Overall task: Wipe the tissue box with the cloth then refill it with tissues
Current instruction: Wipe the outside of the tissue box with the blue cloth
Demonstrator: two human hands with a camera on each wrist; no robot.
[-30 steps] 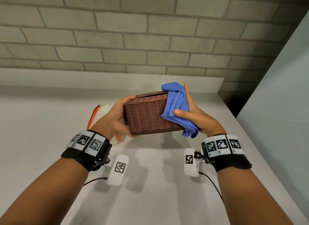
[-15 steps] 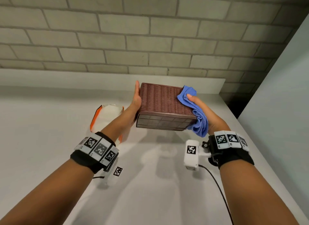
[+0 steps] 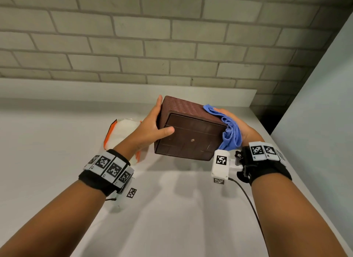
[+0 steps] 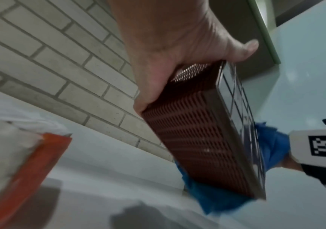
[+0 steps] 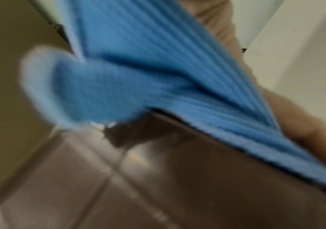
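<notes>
I hold the brown woven tissue box [image 3: 191, 140] above the counter, tipped so its smooth bottom panel faces me. My left hand [image 3: 152, 124] grips its left end, thumb across the bottom panel and fingers behind. My right hand [image 3: 240, 128] holds the blue cloth [image 3: 230, 134] bunched against the box's right end. From the left wrist, the box [image 4: 197, 139] shows its woven side under my left hand [image 4: 177, 46], with the cloth [image 4: 217, 199] at the far end. The right wrist view is blurred: cloth [image 5: 138, 69] over the box's edge [image 5: 177, 178].
A white pack of tissues with orange edges [image 3: 122, 132] lies on the grey counter [image 3: 57, 161] behind my left wrist. A brick wall [image 3: 172, 46] runs along the back. A pale panel [image 3: 324, 122] closes the right side.
The box has been rolled toward me, from its woven side to its bottom panel facing up. My left thumb now lies on that panel. The cloth stayed at the right end.
</notes>
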